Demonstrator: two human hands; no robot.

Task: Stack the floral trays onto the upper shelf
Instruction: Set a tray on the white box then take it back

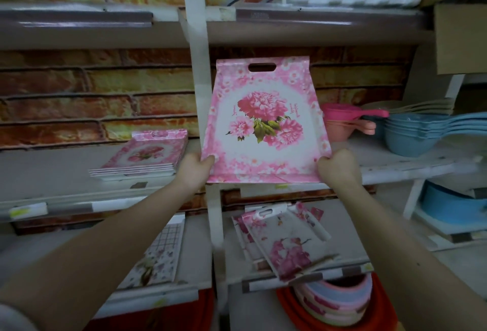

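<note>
Brick-patterned shelving backs a pink floral tray [264, 122] held tilted up before the white upright post [196, 67], its lower corners clamped between the fingers of the left hand [196, 169] and right hand [336, 165], right of the stacked trays [143, 156].

Tray stack [142, 156] on shelf [52, 172]

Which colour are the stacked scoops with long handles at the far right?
Light blue plastic scoops, head view.
</note>
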